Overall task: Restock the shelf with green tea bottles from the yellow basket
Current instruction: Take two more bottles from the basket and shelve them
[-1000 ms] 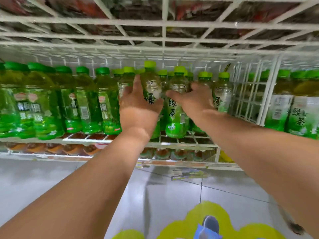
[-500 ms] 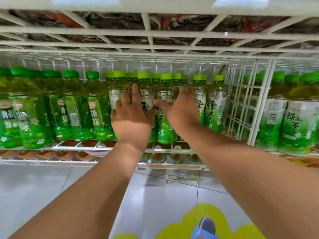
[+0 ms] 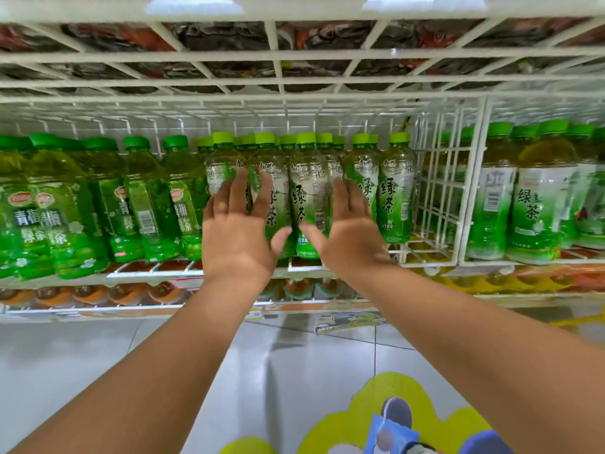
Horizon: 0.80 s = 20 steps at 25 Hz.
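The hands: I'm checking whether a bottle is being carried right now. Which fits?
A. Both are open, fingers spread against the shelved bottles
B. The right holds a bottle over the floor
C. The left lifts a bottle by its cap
A: the left hand and right hand are open, fingers spread on the front-row green tea bottles, which stand on the shelf.

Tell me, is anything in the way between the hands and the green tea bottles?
Nothing visible. The left hand and right hand are spread open right against the front green tea bottles on the white wire shelf.
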Tool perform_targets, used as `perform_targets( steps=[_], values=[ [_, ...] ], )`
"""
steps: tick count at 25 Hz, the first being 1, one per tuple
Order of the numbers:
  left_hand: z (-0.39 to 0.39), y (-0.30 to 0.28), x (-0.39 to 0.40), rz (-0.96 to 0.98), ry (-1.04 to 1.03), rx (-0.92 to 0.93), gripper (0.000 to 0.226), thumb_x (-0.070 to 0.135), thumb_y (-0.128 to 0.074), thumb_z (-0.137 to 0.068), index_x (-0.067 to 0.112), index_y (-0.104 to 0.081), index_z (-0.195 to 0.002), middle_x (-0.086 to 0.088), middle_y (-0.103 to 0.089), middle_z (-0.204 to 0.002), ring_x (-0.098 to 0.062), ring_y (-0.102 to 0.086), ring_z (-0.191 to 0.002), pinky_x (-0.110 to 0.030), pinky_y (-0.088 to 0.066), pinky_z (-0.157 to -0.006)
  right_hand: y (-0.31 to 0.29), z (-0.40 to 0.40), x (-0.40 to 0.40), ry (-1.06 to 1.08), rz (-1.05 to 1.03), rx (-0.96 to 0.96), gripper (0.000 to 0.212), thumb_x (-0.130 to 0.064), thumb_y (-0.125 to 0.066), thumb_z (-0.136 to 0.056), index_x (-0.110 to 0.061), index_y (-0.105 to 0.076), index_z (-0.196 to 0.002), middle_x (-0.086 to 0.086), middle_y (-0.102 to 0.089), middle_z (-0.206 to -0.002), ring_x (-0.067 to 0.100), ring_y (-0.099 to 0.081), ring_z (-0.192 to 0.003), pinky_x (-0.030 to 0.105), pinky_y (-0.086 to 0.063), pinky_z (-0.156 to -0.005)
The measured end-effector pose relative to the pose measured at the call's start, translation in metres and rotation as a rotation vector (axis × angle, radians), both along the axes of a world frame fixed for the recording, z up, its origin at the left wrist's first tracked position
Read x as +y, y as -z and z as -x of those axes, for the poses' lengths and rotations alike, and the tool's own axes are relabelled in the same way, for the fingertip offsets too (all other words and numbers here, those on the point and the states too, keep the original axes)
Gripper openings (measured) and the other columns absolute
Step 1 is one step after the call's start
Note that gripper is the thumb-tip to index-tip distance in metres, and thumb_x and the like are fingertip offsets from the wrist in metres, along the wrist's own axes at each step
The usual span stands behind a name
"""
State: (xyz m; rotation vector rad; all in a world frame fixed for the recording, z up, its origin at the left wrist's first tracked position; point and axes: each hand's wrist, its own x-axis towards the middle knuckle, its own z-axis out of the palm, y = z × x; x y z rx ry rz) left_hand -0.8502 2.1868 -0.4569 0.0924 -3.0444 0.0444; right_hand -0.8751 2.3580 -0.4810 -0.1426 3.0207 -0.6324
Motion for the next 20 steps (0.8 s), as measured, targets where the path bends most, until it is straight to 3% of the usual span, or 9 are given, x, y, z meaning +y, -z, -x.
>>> perform_targets(
  steps=[2, 4, 10, 15, 20],
  values=[
    [-0.009, 0.001, 0.000, 0.031, 0.058, -0.022, 0.083, 0.070, -0.030, -0.094, 0.035, 0.007, -0.160, -0.008, 0.016, -0.168, -0.033, 0.007, -0.155, -0.048, -0.002, -0.125, 0.002, -0.007, 0.011, -0.062, -0.129, 0.119, 0.101, -0.067, -0.057, -0.088, -0.018, -0.009, -0.163, 0.011, -0.004, -0.170, 0.034, -0.008, -0.156, 0.046, -0.021, -0.123],
    [-0.019, 0.006, -0.001, 0.026, 0.096, -0.009, 0.080, 0.070, -0.024, -0.095, 0.034, 0.005, -0.161, -0.007, 0.023, -0.167, -0.033, 0.014, -0.154, -0.049, 0.004, -0.125, 0.001, -0.014, 0.020, -0.117, -0.187, 0.156, 0.100, -0.068, -0.058, -0.086, -0.022, -0.013, -0.163, 0.008, -0.004, -0.170, 0.033, -0.007, -0.156, 0.045, -0.013, -0.124],
    [-0.042, 0.018, 0.008, -0.014, 0.180, 0.113, 0.074, 0.063, -0.032, -0.098, 0.025, -0.024, -0.160, -0.014, -0.006, -0.169, -0.038, -0.006, -0.155, -0.055, -0.009, -0.124, -0.019, -0.036, 0.053, -0.182, -0.321, 0.063, 0.087, -0.068, -0.036, -0.096, -0.024, 0.001, -0.162, 0.005, 0.013, -0.170, 0.027, 0.012, -0.156, 0.047, -0.002, -0.126],
    [-0.066, 0.012, 0.047, 0.014, 0.233, 0.085, 0.075, 0.063, -0.031, -0.098, 0.024, -0.023, -0.161, -0.015, -0.011, -0.169, -0.036, -0.011, -0.155, -0.057, -0.013, -0.124, -0.022, -0.068, 0.099, -0.101, -0.296, 0.128, 0.081, -0.067, -0.034, -0.097, -0.023, -0.013, -0.162, 0.007, -0.002, -0.171, 0.029, 0.000, -0.157, 0.050, -0.012, -0.126],
    [-0.090, 0.010, 0.125, 0.000, 0.250, 0.070, 0.076, 0.062, -0.038, -0.095, 0.022, -0.032, -0.158, -0.016, -0.014, -0.168, -0.037, -0.014, -0.154, -0.057, -0.018, -0.123, -0.020, -0.103, 0.177, -0.051, -0.293, 0.098, 0.084, -0.068, -0.022, -0.095, -0.021, -0.011, -0.163, 0.010, -0.002, -0.170, 0.032, -0.003, -0.156, 0.052, -0.016, -0.124]
  ],
)
